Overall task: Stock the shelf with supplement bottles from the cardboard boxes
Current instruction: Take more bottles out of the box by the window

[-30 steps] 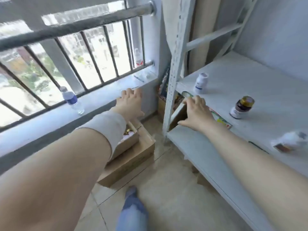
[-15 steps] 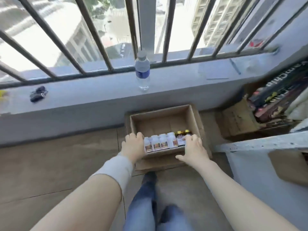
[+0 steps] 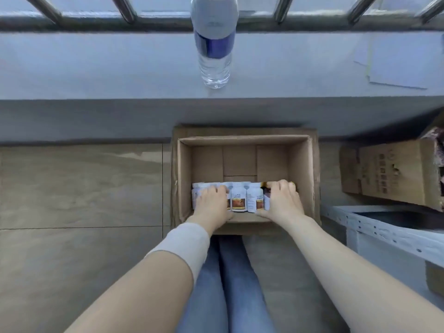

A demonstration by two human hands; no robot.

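An open cardboard box (image 3: 301, 169) stands on the floor under the window ledge. A row of white supplement bottles (image 3: 239, 200) lies along its near wall, with a dark amber bottle (image 3: 266, 200) at the right end. My left hand (image 3: 212, 203) rests over the left bottles, fingers curled onto them. At the right end of the row, my right hand (image 3: 282, 201) covers the dark bottles, fingers wrapped over their tops. Whether either hand has lifted a bottle is not visible. The white metal shelf (image 3: 389, 233) shows its corner at the right.
A clear water bottle (image 3: 213, 42) with a blue label stands on the grey ledge above the box. A second, printed cardboard box (image 3: 394, 174) lies at the right, beside the shelf. Papers (image 3: 398, 61) rest on the ledge's right. My legs in jeans (image 3: 228, 284) are below the box.
The view turned from the shelf down to the floor box. Both hands left the ledge and shelf, went to the box's near edge, then in onto the row of bottles.
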